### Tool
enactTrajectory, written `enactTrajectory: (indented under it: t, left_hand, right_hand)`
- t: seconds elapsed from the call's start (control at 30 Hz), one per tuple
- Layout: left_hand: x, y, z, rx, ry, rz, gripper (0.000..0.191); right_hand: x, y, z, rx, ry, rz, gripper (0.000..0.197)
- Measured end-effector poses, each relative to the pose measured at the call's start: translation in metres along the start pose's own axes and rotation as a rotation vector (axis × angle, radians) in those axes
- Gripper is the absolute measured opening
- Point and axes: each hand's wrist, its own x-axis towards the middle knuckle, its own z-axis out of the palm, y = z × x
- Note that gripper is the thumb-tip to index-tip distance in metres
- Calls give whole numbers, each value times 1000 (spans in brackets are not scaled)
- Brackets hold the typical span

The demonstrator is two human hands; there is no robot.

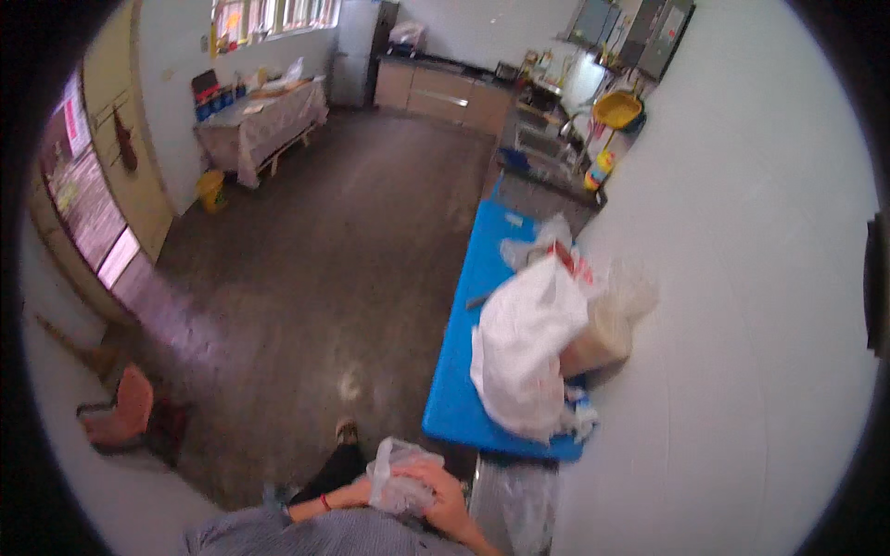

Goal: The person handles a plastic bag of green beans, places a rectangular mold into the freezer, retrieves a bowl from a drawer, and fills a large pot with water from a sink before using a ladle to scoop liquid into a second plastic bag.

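Low in the view, close to my body, a crumpled translucent plastic bag (403,486) is held between my hands. My right hand (445,493) lies over the bag's right side with its fingers curled round it. My left hand (368,490) reaches in from the left, a red band on its wrist; its fingers are mostly hidden by the bag. What the bag holds is too blurred to tell. Ahead on the right, a big white bag (525,347) rests on a blue table (448,382), beside a tan container (605,333) wrapped in clear plastic.
A white wall borders the blue table on the right. Beyond it stands a counter with a sink (542,144) and a hanging yellow basin (617,109). At left are an open door (128,139), a yellow bucket (211,191), a cloth-covered table (278,125) and a reddish chair (132,403).
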Motion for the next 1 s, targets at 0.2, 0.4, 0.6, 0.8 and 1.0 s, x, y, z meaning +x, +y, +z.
enactTrajectory:
  t: [0.2,0.4,0.6,0.8,1.0]
  left_hand:
    - [54,79,-134,189,107,9,49]
    - [108,159,-238,594,297,182,42]
    - [186,206,-346,871,393,205,37]
    - [283,276,-419,654,483,79,37]
    - [393,336,-495,641,432,102,39]
  right_hand:
    - [176,15,0,95,-141,128,35]
    - [312,41,5,126,-192,228,36]
    - [451,105,-16,170,-314,243,31]
    - [609,134,-76,194,-406,83,35]
    - [739,167,-131,113,-372,-55,31]
